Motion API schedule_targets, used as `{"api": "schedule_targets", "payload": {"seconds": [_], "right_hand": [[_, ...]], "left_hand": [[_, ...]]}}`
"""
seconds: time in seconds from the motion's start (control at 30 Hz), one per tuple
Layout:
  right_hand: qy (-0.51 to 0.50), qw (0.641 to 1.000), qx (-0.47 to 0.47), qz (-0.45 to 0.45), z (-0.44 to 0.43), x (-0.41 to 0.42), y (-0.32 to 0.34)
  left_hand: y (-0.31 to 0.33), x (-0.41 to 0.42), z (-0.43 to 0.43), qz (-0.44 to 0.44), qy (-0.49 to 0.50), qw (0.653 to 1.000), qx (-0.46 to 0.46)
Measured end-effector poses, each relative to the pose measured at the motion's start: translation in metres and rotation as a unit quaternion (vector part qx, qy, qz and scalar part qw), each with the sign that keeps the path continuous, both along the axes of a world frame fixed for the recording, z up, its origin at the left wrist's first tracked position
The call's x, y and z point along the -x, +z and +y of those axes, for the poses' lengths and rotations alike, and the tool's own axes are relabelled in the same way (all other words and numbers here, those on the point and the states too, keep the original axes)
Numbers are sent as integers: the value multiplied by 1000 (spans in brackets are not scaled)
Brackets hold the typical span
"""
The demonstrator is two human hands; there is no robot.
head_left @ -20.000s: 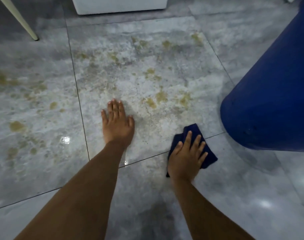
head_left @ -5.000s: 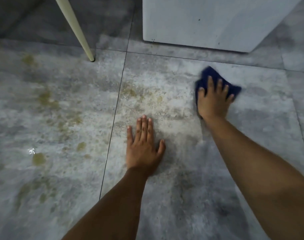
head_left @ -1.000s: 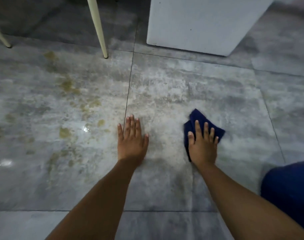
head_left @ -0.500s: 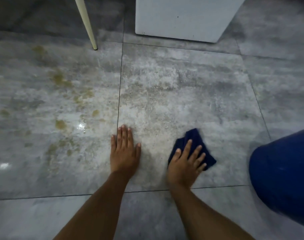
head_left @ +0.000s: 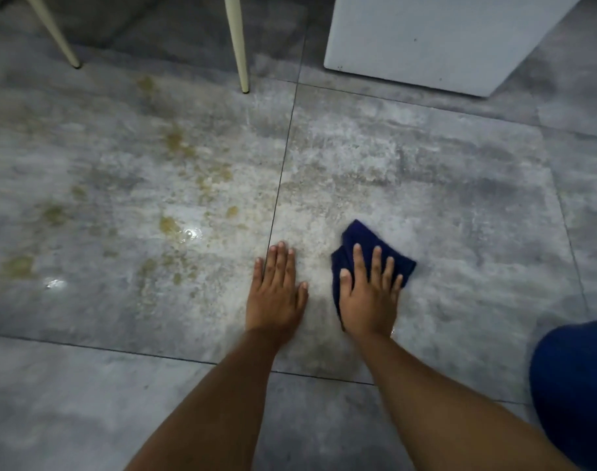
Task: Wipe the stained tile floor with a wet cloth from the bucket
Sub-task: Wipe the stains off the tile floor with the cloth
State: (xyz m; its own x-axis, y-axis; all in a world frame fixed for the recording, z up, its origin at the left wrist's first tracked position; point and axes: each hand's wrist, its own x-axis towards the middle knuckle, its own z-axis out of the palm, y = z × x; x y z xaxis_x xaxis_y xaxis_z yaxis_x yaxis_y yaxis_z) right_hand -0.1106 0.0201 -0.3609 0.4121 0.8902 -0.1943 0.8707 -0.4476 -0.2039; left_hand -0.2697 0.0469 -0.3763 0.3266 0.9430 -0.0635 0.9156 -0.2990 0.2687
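Yellowish stains [head_left: 175,144] on grey tile floor [head_left: 460,205] beside white cabinet [head_left: 436,39]

floor [head_left: 460,205]: grey tile, mottled, wet sheen, yellowish stains | cloth [head_left: 361,243]: dark blue fabric, soft, matt | bucket [head_left: 575,385]: blue, smooth | cabinet [head_left: 436,39]: white, smooth, matt

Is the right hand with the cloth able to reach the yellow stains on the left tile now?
Probably not directly: the left hand lies flat between the cloth under the right hand and the stains.
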Motion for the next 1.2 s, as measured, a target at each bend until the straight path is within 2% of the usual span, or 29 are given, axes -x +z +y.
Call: {"api": "schedule_targets", "payload": {"seconds": [0.07, 0.13, 0.2, 0.3, 0.33, 0.4, 0.47, 0.53, 0.63, 0.67, 0.73, 0.8, 0.87, 0.93, 1.0, 1.07, 1.13, 1.2], "right_hand": [[-90, 996, 12, -5, 2, -16, 0], [-165, 986, 11, 1, -13, 3, 0], [-107, 994, 3, 35, -16, 26, 2], [79, 997, 25, 1, 22, -10, 5], [77, 996, 33, -3, 32, -29, 7], [-22, 999, 41, -14, 23, -44, 6], [-107, 994, 18, -9, 1, -21, 3], [-57, 998, 12, 20, -4, 5, 3], [72, 997, 24, -6, 27, -18, 3], [66, 997, 28, -14, 34, -31, 4], [-19, 999, 31, -12, 30, -38, 4], [-96, 995, -1, 1, 14, -5, 4], [-25, 999, 17, 39, 9, 39, 4], [91, 996, -4, 16, 31, 55, 3], [158, 987, 22, -1, 62, 46, 9], [90, 995, 47, 15, 71, 37, 7], [-2, 1000, 2, 17, 52, 57, 7], [18, 999, -26, 40, 25, 100, 8]], "left_hand": [[0, 0, 0, -4, 0, 1000, 3], [0, 0, 0, -1, 2, 1000, 4], [0, 0, 1, 2, 1, 1000, 7], [0, 0, 1, 17, -2, 1000, 12], [0, 0, 1, 14, -1, 1000, 16], [0, 0, 0, 8, 0, 1000, 19], [0, 0, 0, 12, 4, 1000, 18], [2, 0, 1, 18, 3, 1000, 20], [0, 0, 0, 21, -2, 1000, 19], [0, 0, 2, 17, -1, 1000, 20], [1, 0, 2, 14, 2, 999, 35], [6, 1, 4, 14, -4, 998, 54], [19, 8, 16, 40, -11, 997, 61], [37, 27, 42, 74, 7, 996, 39], [59, 55, 72, 102, 29, 994, 13], [71, 92, 89, 128, 68, 989, 5], [66, 126, 86, 142, 118, 983, 19], [52, 148, 64, 124, 177, 975, 42]]}}
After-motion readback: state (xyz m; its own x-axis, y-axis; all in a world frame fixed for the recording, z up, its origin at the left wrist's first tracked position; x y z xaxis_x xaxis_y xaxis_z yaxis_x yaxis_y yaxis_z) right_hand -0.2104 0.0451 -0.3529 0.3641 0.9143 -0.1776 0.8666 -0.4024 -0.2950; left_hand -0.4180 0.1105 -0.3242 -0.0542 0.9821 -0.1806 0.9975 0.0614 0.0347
